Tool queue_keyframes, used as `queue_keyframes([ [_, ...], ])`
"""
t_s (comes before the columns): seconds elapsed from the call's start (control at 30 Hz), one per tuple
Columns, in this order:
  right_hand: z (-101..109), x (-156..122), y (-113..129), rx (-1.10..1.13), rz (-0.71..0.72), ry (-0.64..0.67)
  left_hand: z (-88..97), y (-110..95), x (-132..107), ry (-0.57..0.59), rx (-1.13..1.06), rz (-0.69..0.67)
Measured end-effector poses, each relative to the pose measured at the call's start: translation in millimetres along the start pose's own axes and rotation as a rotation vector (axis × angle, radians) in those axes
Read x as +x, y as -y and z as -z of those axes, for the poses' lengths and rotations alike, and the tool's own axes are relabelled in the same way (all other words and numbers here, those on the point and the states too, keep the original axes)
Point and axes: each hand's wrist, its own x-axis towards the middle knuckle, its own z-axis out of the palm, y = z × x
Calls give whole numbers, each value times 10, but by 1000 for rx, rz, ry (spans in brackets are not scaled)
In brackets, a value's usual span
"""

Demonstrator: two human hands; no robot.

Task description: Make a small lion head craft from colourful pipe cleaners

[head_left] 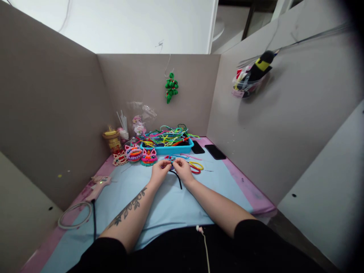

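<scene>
Left hand (161,169) and right hand (183,171) pinch black stem (178,178), fingertips nearly meeting; exact grip hard to see. Free end curves over blue cloth (227,178). Best: grips close, bends small, even.

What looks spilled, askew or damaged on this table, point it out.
Nothing is plainly spilled or damaged. The blue tray at the back looks untidy: its pipe cleaners are tangled, a few poking past the right rim. The black strand by the left hand and right hand curves, but shows no visible damage.
</scene>
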Motion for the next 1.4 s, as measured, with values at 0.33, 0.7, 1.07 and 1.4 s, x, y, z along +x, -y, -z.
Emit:
queue_keyframes([
  [0.33,7,18,-29,56,-42,-32,4,86,41,-27,-164,58],
  [0.7,24,31,-20,30,-7,-16,6,124,42,-4,-163,32],
  [1.07,45,55,-63,-27,36,-5,6,-20,-9,3,-71,11],
  [1.4,47,42,-47,-13,21,8,6,-66,-21,-1,-57,31],
])
